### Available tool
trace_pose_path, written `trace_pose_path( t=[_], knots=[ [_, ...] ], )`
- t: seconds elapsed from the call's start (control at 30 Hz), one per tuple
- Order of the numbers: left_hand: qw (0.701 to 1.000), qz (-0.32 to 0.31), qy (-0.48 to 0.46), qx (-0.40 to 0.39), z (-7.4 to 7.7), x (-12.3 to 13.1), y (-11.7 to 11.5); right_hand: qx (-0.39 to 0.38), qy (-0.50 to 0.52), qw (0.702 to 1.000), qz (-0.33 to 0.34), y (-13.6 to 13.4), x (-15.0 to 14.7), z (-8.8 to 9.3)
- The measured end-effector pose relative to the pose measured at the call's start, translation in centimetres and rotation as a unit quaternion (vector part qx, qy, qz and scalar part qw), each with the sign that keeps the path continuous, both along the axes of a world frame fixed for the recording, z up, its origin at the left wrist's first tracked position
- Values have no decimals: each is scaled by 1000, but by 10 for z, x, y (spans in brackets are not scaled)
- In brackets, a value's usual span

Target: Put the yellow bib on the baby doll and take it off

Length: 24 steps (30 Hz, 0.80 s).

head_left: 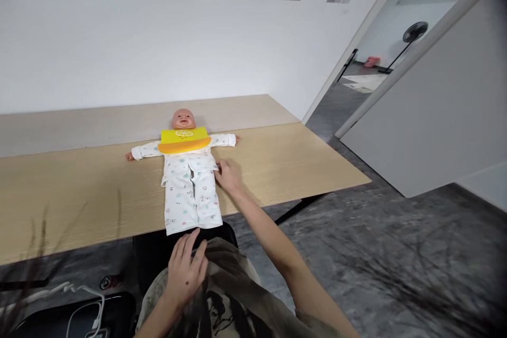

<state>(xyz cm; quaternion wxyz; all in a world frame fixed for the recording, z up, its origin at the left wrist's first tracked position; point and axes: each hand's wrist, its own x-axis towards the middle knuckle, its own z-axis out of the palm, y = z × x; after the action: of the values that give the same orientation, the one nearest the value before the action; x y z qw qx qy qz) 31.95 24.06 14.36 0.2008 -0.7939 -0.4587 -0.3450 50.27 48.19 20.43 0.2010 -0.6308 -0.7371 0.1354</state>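
Note:
A baby doll [183, 118] lies on its back on the wooden table, arms spread to both sides. It wears a white printed top and white printed trousers [180, 203], whose legs reach the table's front edge. Over its chest lies a yellow bib [174, 137] with an orange pocket and a white citrus-slice print. My right hand [228, 175] is at the doll's right-hand hip in the view, its fingertips pinched at the edge of the white top. Near my lap, just below the trouser hems, my left hand [188, 263] hovers with fingers apart, holding nothing.
The table [277, 163] backs onto a white partition wall [138, 47] with windows above. On the right stands a grey door [431, 111], with a fan [415, 31] and a pink bin [372, 62] beyond it. A black chair [79, 317] with white cables is at lower left.

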Motion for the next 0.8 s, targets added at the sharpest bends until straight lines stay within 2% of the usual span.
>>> trace_pose_path(
  t=[0.1,0.23,0.27,0.4,0.47,0.57,0.67,0.8],
  knots=[
    [999,8,-26,34,12,-23,21,10,-35,999,-5,-4,-1,0],
    [989,102,-94,56,25,-63,78,55,-60,997,4,-10,-2,-1],
    [986,112,-116,47,28,-72,93,67,-55,996,14,-10,-1,-1],
    [976,131,-142,-99,43,-95,141,138,-1,986,93,-3,-1,-5],
    [965,143,-153,-156,50,-98,153,172,28,976,132,4,-3,-6],
    [945,198,-152,-211,58,-96,164,195,44,965,169,13,-9,-2],
    [923,259,-124,-255,65,-92,174,208,43,957,197,18,-17,6],
    [910,287,-81,-287,70,-89,183,235,36,941,240,13,-25,14]
  ],
)
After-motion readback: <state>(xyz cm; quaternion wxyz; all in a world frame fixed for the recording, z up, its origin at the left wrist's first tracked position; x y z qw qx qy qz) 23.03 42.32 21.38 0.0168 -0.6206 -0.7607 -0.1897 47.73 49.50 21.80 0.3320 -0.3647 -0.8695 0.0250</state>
